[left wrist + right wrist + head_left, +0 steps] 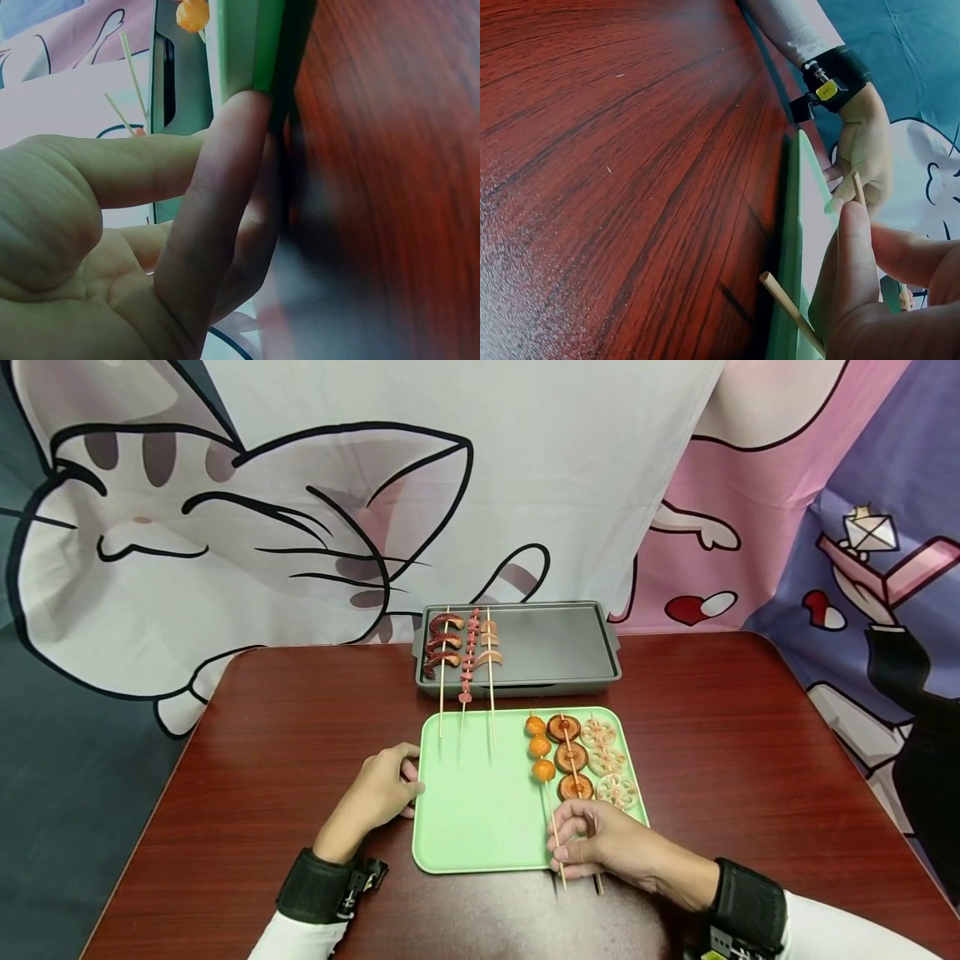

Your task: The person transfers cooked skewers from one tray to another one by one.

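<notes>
The right hand (607, 847) pinches the lower end of the skewer of orange balls (542, 752), which lies on the green tray (480, 810) just left of the mushroom skewer (570, 756) and lotus-root skewer (609, 760). The left hand (378, 793) rests against the tray's left edge, fingers nearly straight and pressed to the rim. Behind on the red-brown table (300, 727), three more skewers lean from the grey griddle pan (555, 647) onto the tray.

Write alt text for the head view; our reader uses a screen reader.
A person's right hand pinches the wooden stick of an orange-ball skewer on a light green plastic tray, while the left hand touches the tray's left edge on a dark red wooden table.
</notes>
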Demonstrator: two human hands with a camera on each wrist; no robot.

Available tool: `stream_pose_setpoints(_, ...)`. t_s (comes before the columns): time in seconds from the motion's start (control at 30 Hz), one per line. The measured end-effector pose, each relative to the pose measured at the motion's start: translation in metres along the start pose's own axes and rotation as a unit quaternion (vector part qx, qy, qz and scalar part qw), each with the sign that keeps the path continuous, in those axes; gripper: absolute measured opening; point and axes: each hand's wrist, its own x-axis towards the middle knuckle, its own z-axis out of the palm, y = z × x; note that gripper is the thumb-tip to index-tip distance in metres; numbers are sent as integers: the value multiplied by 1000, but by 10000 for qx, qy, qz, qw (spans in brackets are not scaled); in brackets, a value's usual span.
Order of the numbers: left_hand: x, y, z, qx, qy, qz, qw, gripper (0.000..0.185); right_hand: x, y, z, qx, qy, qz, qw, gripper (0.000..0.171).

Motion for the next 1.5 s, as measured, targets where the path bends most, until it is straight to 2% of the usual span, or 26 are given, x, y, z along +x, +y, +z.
stream_pose_setpoints(0.27,1,-1,0,14,-3,0,10000,45,1,-2,0,-179,137,64,9997,29)
stream_pose_setpoints(0.43,1,-2,-1,12,-1,13,10000,45,3,-4,-1,-642,242,-61,9976,28)
stream_pose_setpoints(0.67,1,-2,-1,-23,2,28,10000,45,7,-4,-2,-1432,301,-168,9891,19)
stream_pose_setpoints(1.07,1,-1,-1,34,3,20,10000,46,12,-2,-1,-1549,368,-96,9872,13)
stream_pose_setpoints(1.5,1,-1,0,-2,-19,30,10000,45,8,1,2,-1703,624,-107,9834,16)
